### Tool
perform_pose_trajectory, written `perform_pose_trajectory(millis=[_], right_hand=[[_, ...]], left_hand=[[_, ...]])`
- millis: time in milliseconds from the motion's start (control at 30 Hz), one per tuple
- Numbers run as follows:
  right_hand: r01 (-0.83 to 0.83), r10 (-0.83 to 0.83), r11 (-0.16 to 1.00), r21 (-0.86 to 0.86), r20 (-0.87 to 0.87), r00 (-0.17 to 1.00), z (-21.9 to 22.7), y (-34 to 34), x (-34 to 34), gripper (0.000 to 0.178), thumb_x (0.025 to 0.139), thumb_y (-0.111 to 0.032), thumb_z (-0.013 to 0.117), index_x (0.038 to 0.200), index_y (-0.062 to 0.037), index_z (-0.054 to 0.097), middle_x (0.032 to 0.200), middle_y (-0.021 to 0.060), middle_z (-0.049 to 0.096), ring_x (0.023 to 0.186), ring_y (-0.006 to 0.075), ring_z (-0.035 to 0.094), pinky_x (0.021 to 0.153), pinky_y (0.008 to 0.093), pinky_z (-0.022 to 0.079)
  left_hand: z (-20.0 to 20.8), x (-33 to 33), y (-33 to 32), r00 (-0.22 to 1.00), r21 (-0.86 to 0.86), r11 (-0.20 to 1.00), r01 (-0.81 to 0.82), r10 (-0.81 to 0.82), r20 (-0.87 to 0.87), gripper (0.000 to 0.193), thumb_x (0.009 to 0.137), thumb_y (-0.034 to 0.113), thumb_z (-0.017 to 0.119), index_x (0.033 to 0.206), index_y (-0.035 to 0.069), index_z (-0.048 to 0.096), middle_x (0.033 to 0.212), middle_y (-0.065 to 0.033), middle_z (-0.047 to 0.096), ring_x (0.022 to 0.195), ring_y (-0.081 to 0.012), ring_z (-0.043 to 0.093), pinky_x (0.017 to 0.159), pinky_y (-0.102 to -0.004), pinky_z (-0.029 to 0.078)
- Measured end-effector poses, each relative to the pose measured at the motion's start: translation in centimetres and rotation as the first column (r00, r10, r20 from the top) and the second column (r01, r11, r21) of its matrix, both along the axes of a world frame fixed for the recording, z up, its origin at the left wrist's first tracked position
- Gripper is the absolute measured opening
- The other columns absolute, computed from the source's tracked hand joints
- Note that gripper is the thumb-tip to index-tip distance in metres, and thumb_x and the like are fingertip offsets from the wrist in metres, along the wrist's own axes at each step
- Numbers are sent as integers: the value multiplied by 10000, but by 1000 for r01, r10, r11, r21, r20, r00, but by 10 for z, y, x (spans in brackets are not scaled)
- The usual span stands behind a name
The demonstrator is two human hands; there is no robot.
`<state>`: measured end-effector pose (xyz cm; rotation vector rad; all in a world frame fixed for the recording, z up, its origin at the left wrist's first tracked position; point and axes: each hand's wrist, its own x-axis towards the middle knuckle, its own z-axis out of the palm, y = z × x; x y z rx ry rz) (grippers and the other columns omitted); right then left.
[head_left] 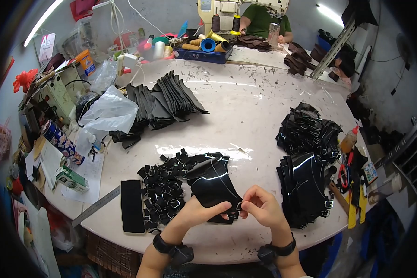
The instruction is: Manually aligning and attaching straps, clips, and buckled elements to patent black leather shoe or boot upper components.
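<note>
My left hand (200, 214) is closed on a black leather piece (213, 185), its thumb lying on top near the lower edge. At that piece's right corner sits a small silver buckle (239, 206), pinched between the fingertips of my right hand (265, 211). Whether the buckle's strap is fixed to the leather is hidden by the fingers. Just left of the piece lies a heap of short black straps with metal buckles (162, 194). More black leather (208, 158) lies under and behind the held piece.
Buckled black leather pieces (306, 185) are stacked at the right, with another pile (306, 127) behind. Flat dark panels (167, 102) lie back left. A phone (132, 206) and steel ruler (96, 206) sit front left. Across the table, a person (264, 23) sits by a sewing machine (227, 11).
</note>
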<state>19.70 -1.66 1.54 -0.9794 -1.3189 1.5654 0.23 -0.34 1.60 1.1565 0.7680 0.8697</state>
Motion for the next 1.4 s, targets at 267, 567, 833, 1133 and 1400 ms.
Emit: perform_pose_trajectory(millis=[267, 567, 833, 1133, 1400], right_hand=[[-174, 164, 982, -79, -120, 979, 3, 4, 10, 105, 831, -64, 574, 825, -13, 483, 712, 33, 527, 614, 126, 584, 558, 250, 497], [-204, 186, 976, -77, -186, 965, 1, 5, 11, 104, 833, -75, 574, 826, -10, 493, 742, 36, 514, 633, 125, 580, 574, 245, 492], [-8, -75, 944, 330, 238, 968, -17, 10, -8, 320, 808, -139, 605, 1083, -14, 500, 1030, 86, 526, 970, 138, 500, 791, 289, 424], [389, -578, 781, 489, 331, 746, 20, -13, 14, 159, 830, -118, 563, 894, 28, 559, 698, 95, 532, 646, 134, 491, 571, 260, 409], [666, -896, 430, 609, 380, 231, 27, -27, 123, 273, 783, -133, 611, 1023, -8, 571, 819, 63, 565, 738, 175, 535, 640, 284, 415]], left_hand=[[5, 1, -2, 998, 61, 997, 42, -44, 43, 167, 793, 59, 612, 923, -22, 547, 777, -59, 592, 588, -106, 574, 534, -231, 485], [7, 4, -5, 996, 26, 999, 23, -25, 87, 138, 798, 52, 602, 904, -23, 554, 771, -56, 593, 593, -101, 574, 538, -231, 489], [-11, 6, -5, 949, 359, 933, -7, 119, -292, 201, 738, 56, 643, 930, 20, 594, 749, -75, 630, 648, -115, 606, 583, -247, 482], [-12, 4, 10, 883, 563, 826, 7, 259, -392, 403, 661, 144, 738, 1001, 4, 573, 860, -109, 587, 705, -185, 601, 603, -277, 485], [-35, -43, 27, 217, 834, 550, -44, 820, -530, 244, 718, 52, 599, 961, 42, 579, 919, -69, 550, 887, -246, 496, 741, -354, 361]])
